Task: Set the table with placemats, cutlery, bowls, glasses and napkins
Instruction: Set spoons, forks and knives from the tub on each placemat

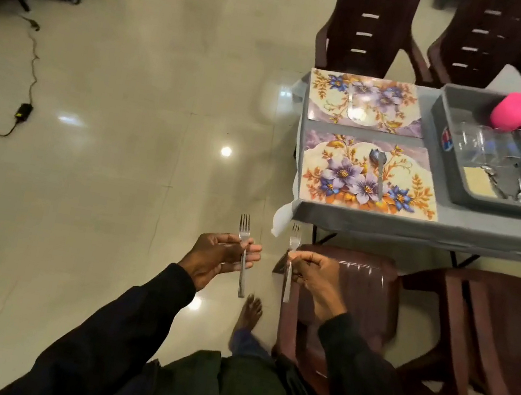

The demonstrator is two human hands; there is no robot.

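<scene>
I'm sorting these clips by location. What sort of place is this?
Probably an indoor dining room or hall: a cloth-covered table with floral placemats, brown plastic chairs around it, and a glossy tiled floor.

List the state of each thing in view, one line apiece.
Left fork, upright, held in left grip.
Right fork, upright, pinched in right grip.
Spoon, lying flat on near placemat.
Far placemat, laid flat on table.
Glasses, lying on their sides in grey tray.
</scene>
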